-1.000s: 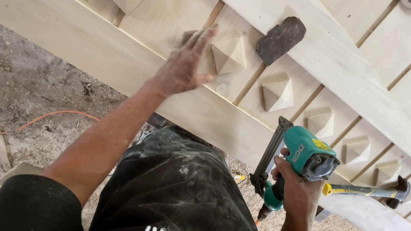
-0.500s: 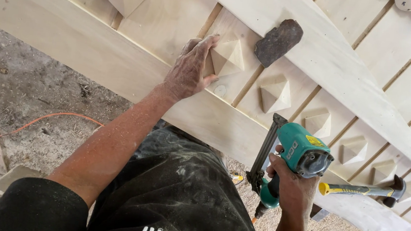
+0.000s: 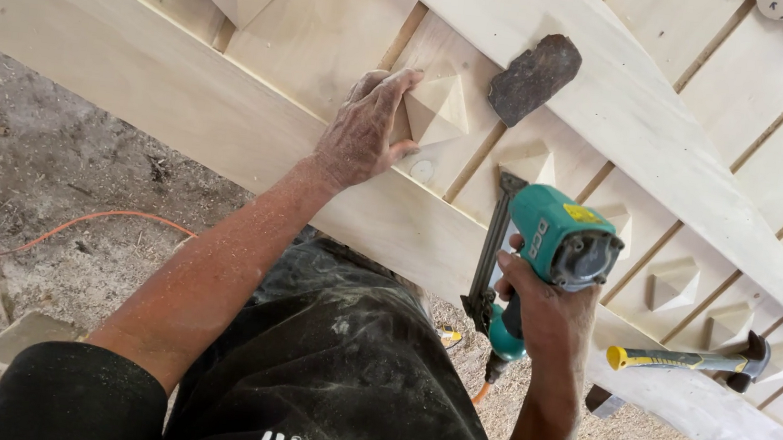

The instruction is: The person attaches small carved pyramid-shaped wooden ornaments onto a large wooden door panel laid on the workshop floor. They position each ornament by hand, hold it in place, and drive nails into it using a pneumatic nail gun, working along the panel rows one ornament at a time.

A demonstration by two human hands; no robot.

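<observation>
The block (image 3: 437,110), a small pale wooden pyramid, sits on a flat slat of the big wooden panel (image 3: 137,81), just above the panel's lower rail. The left hand (image 3: 362,131) lies on the panel with its fingers pressed against the left side of the block; this grip is half curled around the block's edge, not fully closed on it. The right hand (image 3: 546,307) is clamped on the handle of a teal nail gun (image 3: 557,241), which is held just below the rail and to the right of the block, apart from it. On the top of the gun there is one small yellow label of irregular shape, and on its side one dark strip with letters.

More pyramids are fixed in a row along the panel to the right; I count about seven there, and one larger at the top left. One dark flat tool (image 3: 534,79) rests on the upper rail, near the block. One hammer (image 3: 689,359) with a yellow and black handle lies on the lower rail at the right. One orange cord (image 3: 75,228) runs across the dirt floor (image 3: 51,178).
</observation>
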